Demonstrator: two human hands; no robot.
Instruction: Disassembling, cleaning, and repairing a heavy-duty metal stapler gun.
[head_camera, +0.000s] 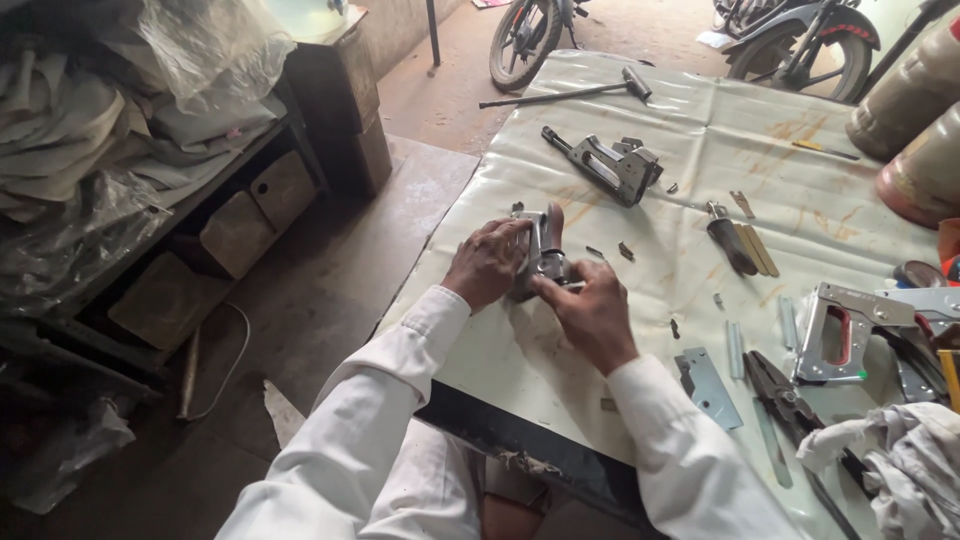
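At the bottom of the frame, two white sleeves run up toward the middle, where both hands meet over a small grey metal tool (541, 252), apparently a staple gun body lying on the pale sheet-covered table (560, 370). The left hand (487, 262) wraps around the tool's left side, fingers curled closed on it, seemingly to pin it against the sheet so it cannot slide. The right hand (592, 310) sits just beside it at lower right, its thumb and fingertips pinched narrow at the tool's lower end; whether they grip a small part or only press on the metal cannot be told.

Right of the hands, near the lower right edge, lie dark pliers (785, 395), a flat grey plate (708, 385) and a crumpled white cloth (900, 460), all within easy reach. Above them rests a second staple gun with a red inner handle (840, 335). Toward the centre right, a dark-handled tool (730, 240) lies beside thin yellowish strips. Further up the table sits a dismantled grey staple gun (612, 165), laid clear of the working spot, and beyond it a hammer (580, 92) near the far edge. At the top of the frame, motorbike wheels (525, 40) stand on the bare ground.
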